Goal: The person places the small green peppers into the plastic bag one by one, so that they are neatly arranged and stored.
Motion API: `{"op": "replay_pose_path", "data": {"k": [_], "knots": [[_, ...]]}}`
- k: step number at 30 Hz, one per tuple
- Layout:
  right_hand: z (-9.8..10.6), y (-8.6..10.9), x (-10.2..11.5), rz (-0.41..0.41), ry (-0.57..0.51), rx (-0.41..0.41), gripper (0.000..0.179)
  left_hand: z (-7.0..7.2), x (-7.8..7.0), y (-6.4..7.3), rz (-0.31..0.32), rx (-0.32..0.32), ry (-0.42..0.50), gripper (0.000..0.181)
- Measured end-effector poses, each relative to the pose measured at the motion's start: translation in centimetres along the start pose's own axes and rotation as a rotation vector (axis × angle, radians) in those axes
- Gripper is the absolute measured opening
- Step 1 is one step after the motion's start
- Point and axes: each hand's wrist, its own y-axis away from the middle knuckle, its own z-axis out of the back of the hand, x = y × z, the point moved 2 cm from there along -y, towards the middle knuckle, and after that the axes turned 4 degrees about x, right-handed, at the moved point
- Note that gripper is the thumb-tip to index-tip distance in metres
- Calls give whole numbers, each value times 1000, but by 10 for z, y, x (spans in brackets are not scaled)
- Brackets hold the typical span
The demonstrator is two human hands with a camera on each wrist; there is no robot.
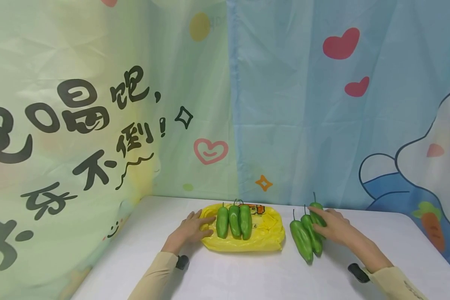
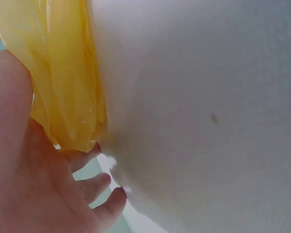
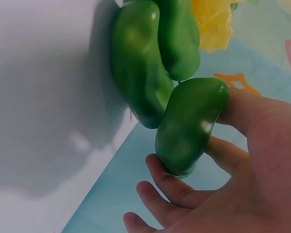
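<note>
Toward the far edge of the table [image 1: 247, 275]: rightmost green pepper [image 3: 191, 128], right of yellow plastic bag [image 1: 264, 237].
Pinched by right hand [image 1: 335, 227], the nearer; stem end toward far edge; bag's left side touched by spread left hand [image 1: 189, 229].

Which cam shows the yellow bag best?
Head: nearly the whole yellow bag shows, with three green peppers lying on it and the left hand at its left end. Left wrist has only one crumpled end, close up; right wrist just a small piece near the top, past other peppers.
</note>
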Motion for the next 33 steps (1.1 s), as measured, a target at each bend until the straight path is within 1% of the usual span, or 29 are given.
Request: {"op": "replay_pose_path", "data": {"k": [9,21,26,33], "knots": [[2,-3,8,0,0,16,58,-1,2,-2,2,-11,1,51],[1,-7,17,-7,-12,50,60,0,0,-1,4,-6,8,51],[1,-8,20,-1,-21,61,60,0,0,0,-1,-6,4,52],[-1,-10,24,11,-22,63,59,0,0,-1,10,-2,1,52]]}}
